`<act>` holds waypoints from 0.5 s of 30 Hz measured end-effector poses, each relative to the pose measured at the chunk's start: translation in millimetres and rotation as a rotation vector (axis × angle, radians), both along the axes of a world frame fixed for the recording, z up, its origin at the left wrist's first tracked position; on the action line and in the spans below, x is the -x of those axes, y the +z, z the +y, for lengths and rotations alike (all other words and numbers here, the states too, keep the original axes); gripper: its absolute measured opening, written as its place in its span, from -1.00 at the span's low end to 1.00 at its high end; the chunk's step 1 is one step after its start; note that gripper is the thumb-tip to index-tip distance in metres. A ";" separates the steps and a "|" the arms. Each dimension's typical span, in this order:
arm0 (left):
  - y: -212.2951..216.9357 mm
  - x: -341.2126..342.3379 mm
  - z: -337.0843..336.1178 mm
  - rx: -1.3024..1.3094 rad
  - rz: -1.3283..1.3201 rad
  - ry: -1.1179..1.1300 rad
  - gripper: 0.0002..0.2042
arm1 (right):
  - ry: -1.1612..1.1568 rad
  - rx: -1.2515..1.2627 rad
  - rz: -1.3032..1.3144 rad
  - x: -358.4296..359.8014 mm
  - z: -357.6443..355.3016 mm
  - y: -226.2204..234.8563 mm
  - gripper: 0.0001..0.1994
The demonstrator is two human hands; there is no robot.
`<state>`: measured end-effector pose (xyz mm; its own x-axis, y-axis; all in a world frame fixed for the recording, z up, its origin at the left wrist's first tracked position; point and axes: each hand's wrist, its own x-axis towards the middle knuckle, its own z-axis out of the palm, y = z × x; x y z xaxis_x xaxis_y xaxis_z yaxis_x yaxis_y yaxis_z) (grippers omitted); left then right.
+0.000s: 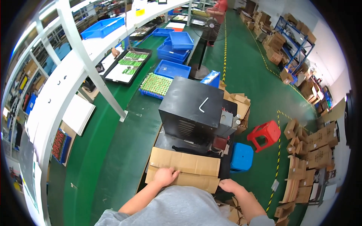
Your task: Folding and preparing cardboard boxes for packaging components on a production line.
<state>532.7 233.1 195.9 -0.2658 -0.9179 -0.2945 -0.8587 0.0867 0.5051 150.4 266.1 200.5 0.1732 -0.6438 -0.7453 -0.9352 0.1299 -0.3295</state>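
Observation:
Two flat brown cardboard sheets (184, 169) lie overlapped at the near edge of the green workbench (124, 143). My left hand (166, 176) rests palm down on the nearer sheet, fingers curled over its surface. Beside the sheet's right corner, my right hand (230, 185) touches its edge; whether it grips the cardboard is unclear. Just behind the cardboard stands a black metal box (192, 109) with side vents, and a small white L-shaped key (203, 105) lies on its top. A grey part (226, 122) is fixed to the box's right side.
A blue tray of green parts (155, 84), a black tray (128, 67) and several empty blue bins (177, 45) sit further along the bench. A white frame post (98, 71) rises at left. Red stool (265, 133), blue stool (241, 157), a pedestal fan (205, 37) and stacked cartons (313, 147) occupy the floor at right.

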 end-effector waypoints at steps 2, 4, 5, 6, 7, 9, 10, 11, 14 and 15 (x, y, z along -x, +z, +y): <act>7.8 -2.1 0.5 -0.010 0.000 0.022 -0.50 | 0.008 -0.024 0.017 4.5 1.6 2.3 -0.44; 23.2 -2.9 5.0 -0.012 -0.023 -0.009 -0.52 | -0.006 -0.045 0.051 2.7 -4.2 18.2 -0.44; 30.0 -3.4 13.9 -0.026 -0.018 0.012 -0.52 | -0.040 -0.065 0.081 2.3 -3.3 26.2 -0.43; 36.0 -5.8 22.0 -0.027 -0.021 -0.014 -0.54 | -0.015 -0.077 0.083 0.4 -4.5 31.1 -0.43; 38.8 -8.2 28.5 -0.029 -0.024 -0.038 -0.56 | -0.119 0.071 0.077 -1.1 -5.8 35.1 -0.44; 36.0 -15.4 36.0 -0.021 0.049 0.039 -0.58 | -0.293 0.352 0.000 -7.7 -8.3 39.2 -0.50; 34.3 -19.0 38.7 0.008 0.120 0.089 -0.59 | -0.258 0.485 -0.036 -5.5 -16.5 30.8 -0.51; 36.3 -19.9 38.4 -0.005 0.129 0.074 -0.63 | -0.251 0.584 -0.032 -16.5 -25.6 33.8 -0.52; 39.7 -20.4 24.0 -0.062 0.158 0.083 -0.73 | -0.219 0.514 -0.121 -51.5 -61.8 46.1 -0.64; 39.2 -19.6 24.2 -0.082 0.163 0.115 -0.73 | -0.153 0.624 -0.226 -77.3 -68.1 56.4 -0.69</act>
